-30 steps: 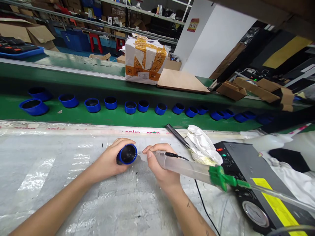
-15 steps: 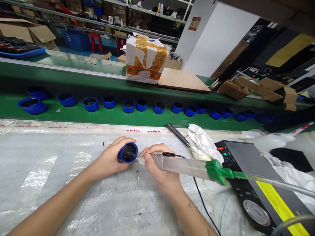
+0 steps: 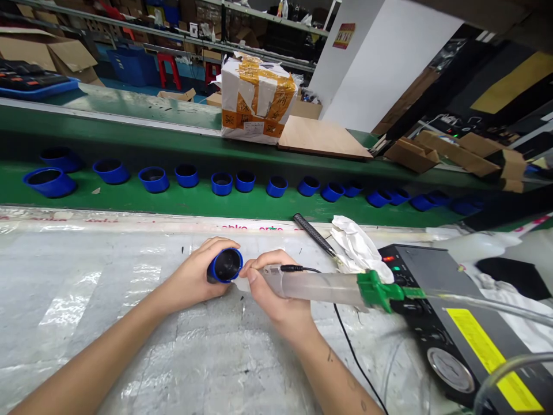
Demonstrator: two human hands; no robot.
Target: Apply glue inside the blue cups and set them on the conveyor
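Observation:
My left hand (image 3: 196, 276) is wrapped round a small blue cup (image 3: 224, 266) with a black inside, held on its side with the opening facing me. My right hand (image 3: 276, 294) grips a long clear syringe barrel (image 3: 319, 286) with a green end cap (image 3: 375, 290). The syringe's tip sits right at the rim of the cup. A thin black cable (image 3: 298, 268) plugs in by the syringe near my fingers. Both hands hover just above the plastic-covered worktable (image 3: 129, 300).
A row of several blue cups (image 3: 222, 183) stands on the green conveyor belt (image 3: 173, 202) behind. A black dispenser box (image 3: 449, 317) with a yellow label sits at the right, beside crumpled white cloth (image 3: 352, 245) and a black pen-like tool (image 3: 313, 233). A taped parcel (image 3: 257, 101) lies beyond.
The syringe tip has drawn closer to the cup's rim, and both hands sit slightly higher in view. The grips are unchanged.

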